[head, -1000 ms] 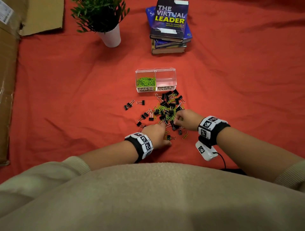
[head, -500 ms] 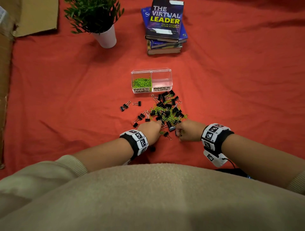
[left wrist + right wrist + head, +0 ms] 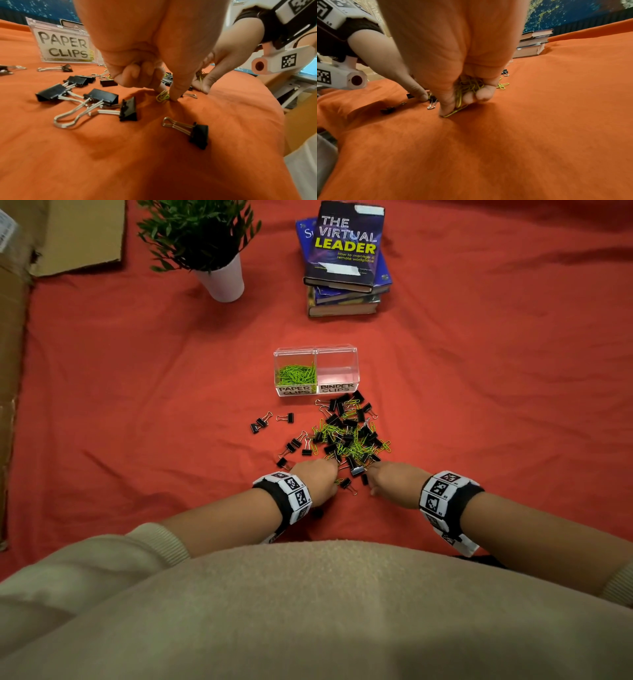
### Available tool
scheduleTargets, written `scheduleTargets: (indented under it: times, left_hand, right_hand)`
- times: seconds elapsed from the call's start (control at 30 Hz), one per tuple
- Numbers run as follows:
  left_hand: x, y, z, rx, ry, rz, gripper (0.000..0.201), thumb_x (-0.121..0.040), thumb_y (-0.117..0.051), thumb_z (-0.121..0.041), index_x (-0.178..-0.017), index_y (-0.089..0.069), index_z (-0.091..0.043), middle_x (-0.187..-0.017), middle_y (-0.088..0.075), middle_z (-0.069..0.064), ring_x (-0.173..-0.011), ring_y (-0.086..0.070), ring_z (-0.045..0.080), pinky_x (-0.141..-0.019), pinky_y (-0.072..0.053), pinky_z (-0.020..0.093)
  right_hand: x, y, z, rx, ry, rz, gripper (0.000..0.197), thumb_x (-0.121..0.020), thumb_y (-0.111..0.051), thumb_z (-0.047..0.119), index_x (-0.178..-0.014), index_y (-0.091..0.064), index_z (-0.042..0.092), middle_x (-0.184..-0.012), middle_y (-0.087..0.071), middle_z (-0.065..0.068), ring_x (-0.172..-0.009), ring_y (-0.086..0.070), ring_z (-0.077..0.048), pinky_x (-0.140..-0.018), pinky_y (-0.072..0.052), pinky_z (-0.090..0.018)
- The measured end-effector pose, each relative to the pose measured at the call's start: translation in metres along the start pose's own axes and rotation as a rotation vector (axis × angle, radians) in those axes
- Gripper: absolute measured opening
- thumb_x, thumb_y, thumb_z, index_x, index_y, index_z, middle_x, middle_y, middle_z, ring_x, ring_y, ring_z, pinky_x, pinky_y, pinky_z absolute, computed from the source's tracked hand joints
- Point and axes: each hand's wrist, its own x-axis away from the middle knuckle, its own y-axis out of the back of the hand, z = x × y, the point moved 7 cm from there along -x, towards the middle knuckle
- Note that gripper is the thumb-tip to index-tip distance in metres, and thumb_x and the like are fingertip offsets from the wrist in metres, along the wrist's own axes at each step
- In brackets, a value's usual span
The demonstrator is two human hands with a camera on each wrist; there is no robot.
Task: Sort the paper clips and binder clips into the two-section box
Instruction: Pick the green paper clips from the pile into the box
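A clear two-section box [image 3: 315,350] stands on the red cloth, green paper clips [image 3: 296,374] in its left section, its right section bare. In front of it lies a mixed pile of black binder clips [image 3: 349,429] and green paper clips [image 3: 346,448]. At the pile's near edge my left hand [image 3: 320,479] pinches a green paper clip [image 3: 162,96] against the cloth between thumb and forefinger. My right hand [image 3: 388,479] holds a bunch of green paper clips [image 3: 469,84] in its curled fingers and pinches one more paper clip [image 3: 455,111] at the cloth.
Loose binder clips [image 3: 262,422] lie left of the pile, others [image 3: 102,96] close to my left hand. A potted plant [image 3: 212,244] and a stack of books [image 3: 344,261] stand behind the box. Cardboard [image 3: 13,320] runs along the left edge.
Both hands have drawn back toward me, to the pile's near edge, the right more than the left. The left hand has moved off the clips it covered and now pinches a paper clip.
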Motion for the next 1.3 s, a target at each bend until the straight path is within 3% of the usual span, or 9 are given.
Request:
scheduleTargets:
  times: [0.17, 0.37, 0.47, 0.57, 0.83, 0.9, 1.03, 1.2, 1.3]
  left_hand:
    - [0.003, 0.002, -0.004, -0.068, -0.050, 0.008, 0.025, -0.091, -0.047, -0.016, -0.112, -0.049, -0.003, -0.111, -0.062, 0.017, -0.100, -0.061, 0.036, -0.077, -0.048, 0.041]
    - [0.006, 0.014, 0.006, 0.144, -0.063, -0.048, 0.018, -0.093, -0.042, -0.022, -0.101, -0.048, -0.006, -0.099, -0.053, 0.011, -0.089, -0.056, 0.030, -0.074, -0.043, 0.038]
    - [0.001, 0.027, 0.018, 0.346, -0.008, -0.100, 0.010, -0.093, -0.042, -0.020, -0.087, -0.046, -0.012, -0.079, -0.052, 0.003, -0.073, -0.052, 0.024, -0.063, -0.040, 0.034]
    - [-0.002, 0.043, 0.030, 0.467, 0.050, -0.139, 0.010, -0.095, -0.041, -0.019, -0.091, -0.049, -0.015, -0.079, -0.056, 0.000, -0.071, -0.051, 0.019, -0.061, -0.038, 0.029]
    - [-0.017, 0.119, 0.072, 0.602, 0.195, -0.372, 0.022, -0.100, -0.038, -0.022, -0.097, -0.054, -0.009, -0.076, -0.051, -0.002, -0.059, -0.043, 0.013, -0.049, -0.034, 0.023]
    - [-0.027, 0.140, 0.084, 0.528, 0.214, -0.413, 0.020, -0.098, -0.039, -0.018, -0.097, -0.056, -0.007, -0.079, -0.056, 0.003, -0.067, -0.048, 0.020, -0.055, -0.037, 0.026]
    - [-0.049, 0.167, 0.098, 0.321, 0.226, -0.396, 0.026, -0.092, -0.042, -0.007, -0.110, -0.060, -0.004, -0.111, -0.061, 0.017, -0.096, -0.058, 0.031, -0.078, -0.044, 0.034]
    - [-0.059, 0.172, 0.101, 0.219, 0.162, -0.385, 0.033, -0.090, -0.044, -0.004, -0.120, -0.057, -0.009, -0.124, -0.058, 0.013, -0.113, -0.054, 0.031, -0.095, -0.045, 0.037]
    - [-0.043, 0.169, 0.089, 0.121, 0.086, -0.510, 0.029, -0.087, -0.051, -0.008, -0.115, -0.058, -0.013, -0.119, -0.056, 0.005, -0.114, -0.047, 0.024, -0.099, -0.039, 0.037]
  right_hand:
    - [0.005, 0.021, -0.021, -0.473, -0.057, -0.166, 0.005, -0.092, -0.056, 0.018, -0.088, -0.057, 0.015, -0.091, -0.066, -0.004, -0.084, -0.062, -0.020, -0.079, -0.050, -0.034]
    - [0.010, 0.024, -0.038, -0.971, -0.152, -0.034, 0.021, -0.089, -0.049, -0.005, -0.085, -0.064, 0.009, -0.067, -0.061, -0.002, -0.048, -0.056, -0.004, -0.048, -0.045, -0.019]
    - [0.014, 0.022, -0.033, -0.759, -0.131, -0.038, 0.014, -0.085, -0.057, 0.002, -0.086, -0.067, 0.012, -0.070, -0.062, 0.002, -0.061, -0.057, -0.009, -0.055, -0.046, -0.019]
    - [0.012, 0.017, -0.020, -0.407, -0.039, -0.032, 0.012, -0.081, -0.066, 0.010, -0.092, -0.068, 0.014, -0.073, -0.056, 0.014, -0.067, -0.051, -0.004, -0.059, -0.038, -0.013]
    - [0.006, 0.002, -0.016, -0.155, -0.025, -0.043, 0.004, -0.088, -0.057, 0.014, -0.087, -0.055, 0.017, -0.090, -0.053, 0.002, -0.080, -0.049, -0.016, -0.068, -0.035, -0.024]
    - [0.006, -0.003, -0.016, -0.140, -0.027, -0.031, 0.007, -0.090, -0.054, 0.015, -0.086, -0.049, 0.018, -0.093, -0.052, -0.002, -0.081, -0.048, -0.018, -0.070, -0.035, -0.026]
    - [0.008, -0.007, -0.014, -0.064, -0.040, 0.008, 0.016, -0.097, -0.043, 0.019, -0.104, -0.052, 0.007, -0.108, -0.055, -0.012, -0.098, -0.054, -0.027, -0.083, -0.040, -0.034]
    - [0.006, -0.015, -0.009, 0.060, -0.071, 0.019, 0.032, -0.096, -0.037, 0.008, -0.127, -0.041, 0.000, -0.125, -0.047, -0.016, -0.113, -0.049, -0.031, -0.093, -0.041, -0.037]
    - [0.008, -0.005, -0.006, -0.084, -0.090, 0.001, 0.021, -0.093, -0.040, 0.010, -0.112, -0.050, 0.006, -0.112, -0.053, -0.016, -0.098, -0.053, -0.025, -0.081, -0.042, -0.033]
